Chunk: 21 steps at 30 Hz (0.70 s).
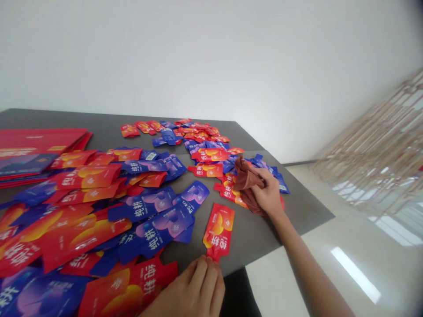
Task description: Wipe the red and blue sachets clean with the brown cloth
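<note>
Glossy red and blue plastic pouches [99, 231] heaped beside left hand [194, 288], which pinches neck of flat red-orange pouch [219, 225] at dark grey table's [254, 248] near edge. Right hand [268, 190], arm outstretched, clutching crumpled brown cloth [246, 181] toward right edge.

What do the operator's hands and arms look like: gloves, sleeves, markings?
Bare human hands, left and right, no gloves. Right forearm is slim, with no sleeve, watch or cable visible. Left forearm is out of frame, so can't tell its sleeve. No markings visible.
</note>
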Each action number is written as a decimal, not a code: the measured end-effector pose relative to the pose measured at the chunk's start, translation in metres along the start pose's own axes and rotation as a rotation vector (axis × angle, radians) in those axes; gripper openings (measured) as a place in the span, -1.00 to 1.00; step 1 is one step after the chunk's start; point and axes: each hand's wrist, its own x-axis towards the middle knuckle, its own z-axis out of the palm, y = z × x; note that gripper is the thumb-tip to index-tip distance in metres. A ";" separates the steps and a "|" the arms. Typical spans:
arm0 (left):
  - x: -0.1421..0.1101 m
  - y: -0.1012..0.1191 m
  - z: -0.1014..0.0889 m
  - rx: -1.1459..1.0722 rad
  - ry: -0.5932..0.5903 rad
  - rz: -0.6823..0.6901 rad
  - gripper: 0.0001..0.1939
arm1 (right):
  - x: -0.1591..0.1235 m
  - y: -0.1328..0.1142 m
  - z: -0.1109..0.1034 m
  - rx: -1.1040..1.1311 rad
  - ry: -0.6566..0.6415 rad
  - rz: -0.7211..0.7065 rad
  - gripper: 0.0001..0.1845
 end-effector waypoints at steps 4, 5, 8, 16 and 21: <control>-0.001 0.000 0.001 -0.001 -0.012 0.016 -0.70 | 0.000 0.000 0.000 0.004 0.001 -0.001 -0.65; -0.002 0.000 0.002 -0.001 -0.017 0.023 -0.71 | 0.000 0.000 0.000 0.005 0.000 -0.001 -0.65; -0.003 -0.001 0.002 0.007 -0.034 0.036 -0.72 | 0.000 -0.001 0.000 0.004 -0.004 0.003 -0.65; -0.002 0.000 0.000 0.011 -0.033 0.016 -0.71 | 0.001 -0.003 0.000 -0.012 0.000 0.022 -0.67; -0.001 -0.001 0.004 0.005 -0.037 0.016 -0.72 | 0.001 -0.004 0.000 -0.026 0.001 0.026 -0.67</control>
